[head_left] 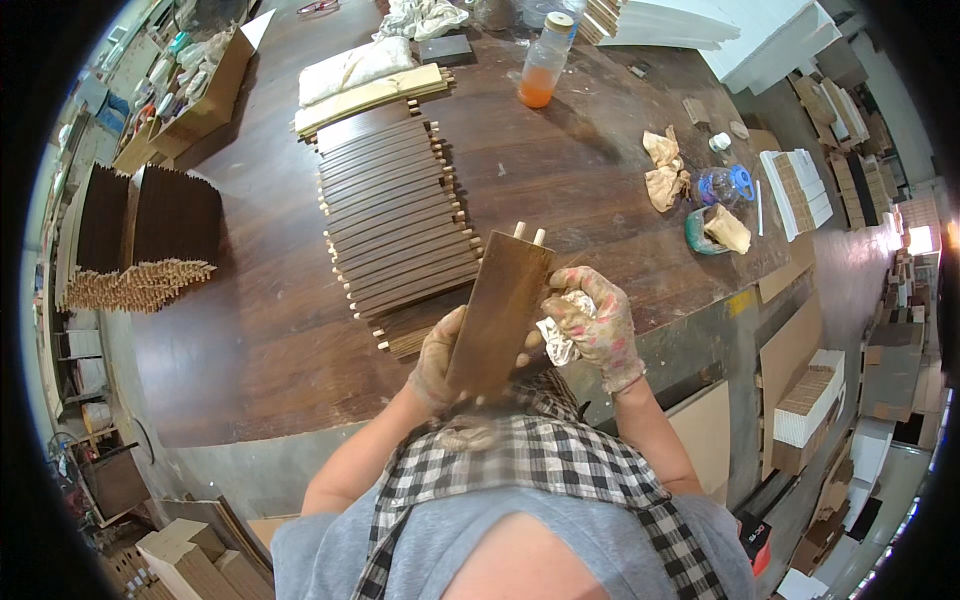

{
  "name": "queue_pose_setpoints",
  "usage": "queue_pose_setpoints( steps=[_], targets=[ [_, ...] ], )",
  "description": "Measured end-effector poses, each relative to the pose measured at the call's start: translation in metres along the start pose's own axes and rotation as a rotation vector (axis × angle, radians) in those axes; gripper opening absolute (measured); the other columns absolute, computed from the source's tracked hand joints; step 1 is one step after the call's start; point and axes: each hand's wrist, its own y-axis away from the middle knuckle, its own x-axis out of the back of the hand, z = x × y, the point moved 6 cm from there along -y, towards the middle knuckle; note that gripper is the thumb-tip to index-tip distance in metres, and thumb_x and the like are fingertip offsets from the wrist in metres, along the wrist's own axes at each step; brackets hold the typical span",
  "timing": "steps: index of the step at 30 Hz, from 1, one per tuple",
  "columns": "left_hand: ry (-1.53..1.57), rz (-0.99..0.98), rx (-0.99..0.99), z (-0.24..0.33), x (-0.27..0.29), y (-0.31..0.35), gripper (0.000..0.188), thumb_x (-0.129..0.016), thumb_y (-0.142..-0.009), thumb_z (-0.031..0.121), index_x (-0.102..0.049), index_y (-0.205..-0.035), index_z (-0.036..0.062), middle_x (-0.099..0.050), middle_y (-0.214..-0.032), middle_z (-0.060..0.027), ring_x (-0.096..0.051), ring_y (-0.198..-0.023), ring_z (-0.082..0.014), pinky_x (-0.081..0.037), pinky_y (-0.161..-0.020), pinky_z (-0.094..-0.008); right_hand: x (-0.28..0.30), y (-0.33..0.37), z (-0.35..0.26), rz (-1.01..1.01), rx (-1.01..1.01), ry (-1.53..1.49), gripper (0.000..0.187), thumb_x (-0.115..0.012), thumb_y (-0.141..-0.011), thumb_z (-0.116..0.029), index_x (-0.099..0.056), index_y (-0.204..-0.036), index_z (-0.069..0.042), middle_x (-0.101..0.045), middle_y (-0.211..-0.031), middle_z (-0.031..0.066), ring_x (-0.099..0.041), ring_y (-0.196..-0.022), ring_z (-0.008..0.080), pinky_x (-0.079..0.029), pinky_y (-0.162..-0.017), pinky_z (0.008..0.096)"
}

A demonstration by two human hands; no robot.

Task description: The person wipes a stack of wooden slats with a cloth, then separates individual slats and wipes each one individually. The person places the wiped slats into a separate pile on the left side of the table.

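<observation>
A dark brown wooden slat [500,305] with two pale dowels at its far end is held up in front of me, tilted. My left hand [437,355], in a stained work glove, is closed around its left edge. My right hand [600,325], in a flower-patterned glove, pinches a crumpled white cloth [563,330] beside the slat's right edge. Just beyond, a row of similar doweled slats [400,215] lies side by side on the brown table [270,350]. The slat's near end is blurred.
Stacked dark slats [140,225] stand at the left edge. A bottle of orange liquid [543,65] is at the back. On the right are crumpled brown paper [663,170], a blue-capped plastic jug [725,185] and a cut-open container [700,235]. A cardboard box of bottles [205,95] sits far left.
</observation>
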Motion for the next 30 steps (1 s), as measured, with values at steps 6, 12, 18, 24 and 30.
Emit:
queue_pose_setpoints(
  steps=[6,12,18,24,30],
  targets=[
    [0.487,-0.106,0.192,-0.027,-0.009,-0.016,0.054,-0.055,-0.101,0.039,-0.051,-0.139,0.001,-0.063,-0.122,-0.0266,-0.07,-0.1,-0.0363,-0.064,-0.08,-0.0453,0.022,0.002,0.026,0.018,-0.184,-0.144,0.02,-0.075,-0.084,-0.005,-0.07,-0.102,0.0,-0.069,-0.096,0.0042,-0.065,-0.089,0.0126,-0.053,-0.078,0.0284],
    [0.333,-0.193,0.207,-0.062,0.015,-0.034,0.081,-0.055,-0.094,0.063,-0.041,-0.149,0.0053,-0.056,-0.136,-0.0243,-0.064,-0.113,-0.0357,-0.059,-0.088,-0.0493,0.154,0.011,0.112,0.433,-0.157,-0.16,0.014,-0.07,-0.088,-0.007,-0.07,-0.1,-0.001,-0.069,-0.094,0.0063,-0.065,-0.086,0.0167,-0.053,-0.078,0.0314],
    [0.164,-0.029,0.142,-0.068,-0.022,-0.053,0.077,-0.061,-0.094,0.058,-0.042,-0.148,0.007,-0.058,-0.134,-0.0236,-0.065,-0.111,-0.0359,-0.057,-0.091,-0.049,0.288,0.0,0.071,0.704,0.094,1.018,0.061,-0.081,-0.079,-0.018,-0.057,-0.134,-0.011,-0.059,-0.128,0.0159,-0.063,-0.11,0.0324,-0.053,-0.093,0.0412],
    [0.131,-0.052,0.146,-0.077,-0.027,-0.061,0.077,-0.062,-0.094,0.055,-0.039,-0.149,0.0066,-0.053,-0.139,-0.0215,-0.058,-0.121,-0.0379,-0.058,-0.091,-0.0518,0.319,-0.053,0.122,0.342,-0.161,1.158,0.086,-0.084,-0.074,-0.027,-0.045,-0.148,-0.014,-0.05,-0.149,0.0139,-0.056,-0.129,0.0302,-0.049,-0.104,0.0414],
    [0.106,-0.034,0.124,-0.072,-0.02,-0.051,0.083,-0.067,-0.09,0.056,-0.038,-0.151,0.0082,-0.048,-0.144,-0.0249,-0.053,-0.13,-0.0389,-0.053,-0.101,-0.0553,0.312,-0.039,0.096,0.489,0.026,1.163,0.056,-0.079,-0.079,-0.022,-0.062,-0.13,-0.009,-0.063,-0.12,0.0136,-0.066,-0.107,0.0322,-0.054,-0.092,0.0404]
  ],
)
